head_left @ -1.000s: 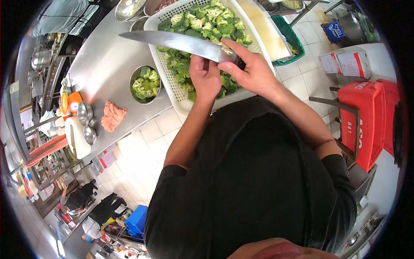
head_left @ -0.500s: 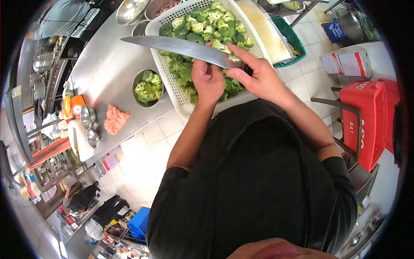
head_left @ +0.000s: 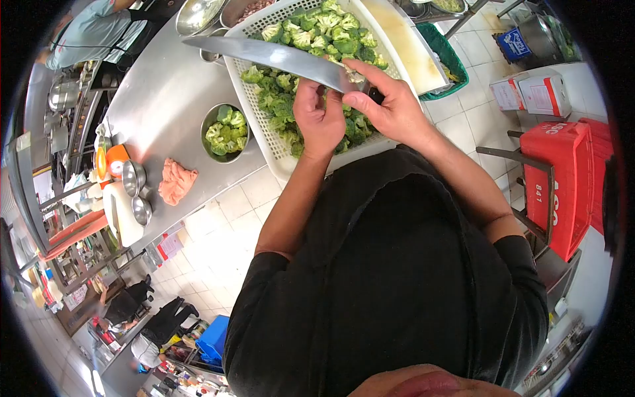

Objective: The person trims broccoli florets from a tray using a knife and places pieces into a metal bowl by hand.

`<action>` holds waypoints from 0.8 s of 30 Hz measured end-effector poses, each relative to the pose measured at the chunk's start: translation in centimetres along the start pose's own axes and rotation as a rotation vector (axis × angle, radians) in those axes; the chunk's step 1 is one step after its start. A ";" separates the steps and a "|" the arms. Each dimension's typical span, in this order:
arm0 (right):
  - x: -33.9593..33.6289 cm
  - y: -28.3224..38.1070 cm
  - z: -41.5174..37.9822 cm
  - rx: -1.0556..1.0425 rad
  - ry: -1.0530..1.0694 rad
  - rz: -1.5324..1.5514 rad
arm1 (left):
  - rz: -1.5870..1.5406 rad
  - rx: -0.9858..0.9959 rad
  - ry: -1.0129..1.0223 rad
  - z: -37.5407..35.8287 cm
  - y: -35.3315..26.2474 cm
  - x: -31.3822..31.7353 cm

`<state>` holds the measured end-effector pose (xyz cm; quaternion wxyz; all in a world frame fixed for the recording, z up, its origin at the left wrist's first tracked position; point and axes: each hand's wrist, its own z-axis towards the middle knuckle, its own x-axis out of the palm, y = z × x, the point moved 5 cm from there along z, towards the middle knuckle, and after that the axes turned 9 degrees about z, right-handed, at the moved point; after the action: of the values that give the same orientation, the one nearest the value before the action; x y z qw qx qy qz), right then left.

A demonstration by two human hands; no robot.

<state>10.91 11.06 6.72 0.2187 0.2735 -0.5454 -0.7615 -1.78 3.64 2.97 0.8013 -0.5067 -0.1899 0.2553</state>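
A large kitchen knife lies across the view, its broad blade pointing left and its dark handle mostly covered by my right hand. My right thumb presses near the base of the blade, and the index finger stretches beyond it. Close beside, my left hand is closed, its fingertips hidden behind the blade around a broccoli piece whose pale cut part shows past the edge. Both hands are above a white perforated crate full of broccoli florets.
On the steel table stand a metal bowl of florets, a crumpled pink cloth and small metal bowls. A cutting board and green basket are right of the crate. A person works at upper left.
The knife's tip has risen slightly and the blade has turned a little. The broccoli piece shows less and sits further right, near my right index finger. Both hands stay close together.
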 end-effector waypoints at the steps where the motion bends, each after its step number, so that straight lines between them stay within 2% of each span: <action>1: 0.0 -0.4 0.2 -0.010 -0.010 0.005 | -0.003 0.037 0.005 -0.1 0.9 -0.1; 2: -0.1 -0.7 0.3 -0.020 -0.021 0.011 | -0.005 0.073 0.010 -0.4 1.6 -0.1; 5: -0.4 -1.1 0.7 0.124 -0.007 0.152 | 0.012 0.088 -0.015 -0.3 0.1 0.6; 8: -2.0 -1.8 1.3 0.162 -0.112 0.218 | -0.099 -0.152 -0.026 -0.2 0.8 0.1; 9: -3.3 -1.2 1.8 0.083 -0.149 0.132 | -0.130 -0.248 -0.029 -0.2 1.1 -0.2; 10: -5.3 -1.4 2.1 0.210 -0.151 0.049 | -0.260 -0.312 -0.031 -0.3 1.9 -0.5; 13: -12.0 -2.8 3.8 0.108 -0.322 -0.206 | -0.638 -0.471 -0.034 -0.4 3.0 -0.7; 14: -14.4 -2.8 4.0 0.243 -0.407 -0.334 | -0.686 -0.511 -0.038 -0.4 3.3 -0.6; 15: -17.8 -5.4 4.2 0.130 -0.432 -0.463 | -0.747 -0.541 -0.046 -0.4 3.3 -0.4; 17: -22.5 -8.6 3.8 0.161 -0.477 -0.551 | -0.872 -0.598 -0.060 -0.3 3.2 -0.1; 19: -24.4 -9.9 2.3 0.458 -0.515 -0.460 | -0.926 -0.661 -0.040 -0.5 3.6 -0.1; 22: -25.0 -11.1 0.4 0.537 -0.437 -0.140 | -0.982 -0.705 0.021 -0.6 4.2 -0.2; 24: -23.9 -10.6 -0.8 0.525 -0.504 -0.115 | -0.993 -0.721 0.052 -0.7 4.3 0.0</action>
<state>29.15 28.86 0.68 -0.0432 0.1540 -0.7427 -0.6503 -2.37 4.68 -1.21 0.6071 -0.6029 -0.4581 -0.2411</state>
